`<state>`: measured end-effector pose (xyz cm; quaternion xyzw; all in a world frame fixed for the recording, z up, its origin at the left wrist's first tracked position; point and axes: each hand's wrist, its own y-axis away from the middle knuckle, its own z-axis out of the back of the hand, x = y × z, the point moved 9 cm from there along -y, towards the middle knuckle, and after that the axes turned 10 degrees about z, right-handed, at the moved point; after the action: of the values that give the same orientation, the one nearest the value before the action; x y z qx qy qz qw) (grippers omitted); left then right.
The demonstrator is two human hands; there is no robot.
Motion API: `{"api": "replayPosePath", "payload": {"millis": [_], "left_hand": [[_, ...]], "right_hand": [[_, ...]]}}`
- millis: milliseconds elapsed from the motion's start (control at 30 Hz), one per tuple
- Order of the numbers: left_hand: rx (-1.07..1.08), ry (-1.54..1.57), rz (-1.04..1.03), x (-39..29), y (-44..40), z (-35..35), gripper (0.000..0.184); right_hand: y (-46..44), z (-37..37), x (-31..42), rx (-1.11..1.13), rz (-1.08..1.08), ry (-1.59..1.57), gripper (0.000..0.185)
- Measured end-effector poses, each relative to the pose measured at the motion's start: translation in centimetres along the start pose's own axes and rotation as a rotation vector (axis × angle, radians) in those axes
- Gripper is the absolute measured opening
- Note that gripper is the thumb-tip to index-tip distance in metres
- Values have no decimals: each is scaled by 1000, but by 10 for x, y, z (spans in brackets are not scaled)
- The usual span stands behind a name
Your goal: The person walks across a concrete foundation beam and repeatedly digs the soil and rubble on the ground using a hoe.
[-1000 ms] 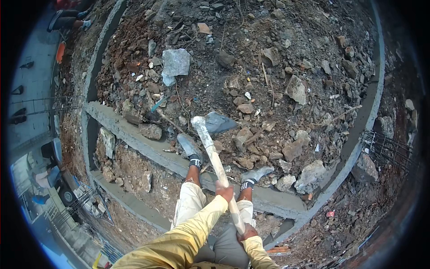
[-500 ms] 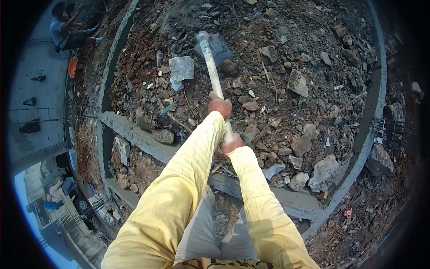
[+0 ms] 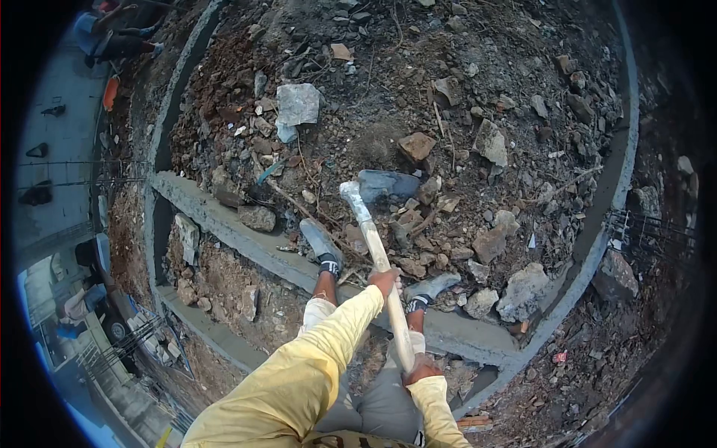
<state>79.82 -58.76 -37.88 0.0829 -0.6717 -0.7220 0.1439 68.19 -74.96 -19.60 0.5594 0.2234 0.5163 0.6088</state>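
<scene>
A long-handled hoe [image 3: 377, 250] with a pale wooden handle slants across the middle of the view. Its broad grey blade [image 3: 388, 184] rests against the loose rubble, the lower edge among stones. My left hand [image 3: 385, 283] is wrapped round the handle about halfway along it. Close to the handle's near end, my right hand [image 3: 423, 369] grips it beside my thigh. A brown stone [image 3: 417, 145] lies just beyond the blade, and smaller stones [image 3: 429, 190] touch or adjoin its right side.
My shoes [image 3: 323, 245] stand by a low concrete beam [image 3: 246, 239] crossing the foreground. Another beam [image 3: 627, 149] borders the right, with rebar [image 3: 646, 228] sticking out. A pale block [image 3: 298, 104] lies on the soil. A person [image 3: 112, 33] sits at upper left.
The hoe has been drawn back toward me, its blade moving from beyond the brown stone to nearer my feet. Both hands have come down and closer to my body. My shoes now show.
</scene>
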Motion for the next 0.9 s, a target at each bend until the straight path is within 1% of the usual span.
{"api": "replayPosePath", "payload": {"millis": [33,67,100,167,200,233,267,300,367,433,467,500,533,567,633,667,700,767,800,833,867,900], "left_hand": [[110,109,88,37,-13,-5,13],[170,213,153,60,-9,-11,12],[166,286,192,84,-17,-11,11],[76,263,198,100,-6,-6,11],[65,256,154,96,1,-2,11],[58,251,104,81,14,1,11],[49,245,54,65,27,5,11],[8,234,30,39,51,10,12],[44,269,-148,-11,50,23,13],[38,227,-329,-81,58,35,21],[69,212,-377,-114,62,35,24],[18,180,-511,-153,78,36,26],[-111,108,-599,-183,90,39,32],[-220,25,-645,-206,94,40,37],[-282,-79,-601,-222,87,33,44],[-290,-101,-523,-216,78,31,46],[-294,-125,-444,-208,69,29,47],[-243,-94,-394,-179,56,37,48],[-279,-132,-415,-163,65,38,50],[-195,-83,-379,-139,51,44,53],[-166,-18,-318,-110,46,46,55],[-184,-67,-294,-89,57,47,59]], "right_hand": [[18,-1,-9,-30,-7,80,48],[29,-5,-21,-29,-20,139,47],[37,-6,-32,-27,-35,198,46],[43,-17,-50,-9,-25,94,49],[38,-30,-57,-4,-26,30,50],[34,-30,-56,-5,-23,-32,51],[29,-39,-57,59,-81,-170,55],[11,-60,-64,20,-50,-216,47],[-17,-26,-18,-96,84,-167,49],[-56,4,24,-258,241,-109,51],[-74,21,45,-226,283,-124,52],[-90,39,67,-195,324,-138,53],[-104,56,84,-172,261,-197,53],[-110,67,97,-147,198,-256,54],[-105,79,112,-181,181,-328,56],[-102,84,116,-201,172,-366,56],[-99,84,113,-171,160,-315,57],[-85,73,99,-103,132,-214,57],[-70,64,94,-143,165,-93,60],[-58,59,85,-76,87,-200,63],[-44,51,78,3,35,-115,67],[-40,28,61,-22,63,-85,69]]}}
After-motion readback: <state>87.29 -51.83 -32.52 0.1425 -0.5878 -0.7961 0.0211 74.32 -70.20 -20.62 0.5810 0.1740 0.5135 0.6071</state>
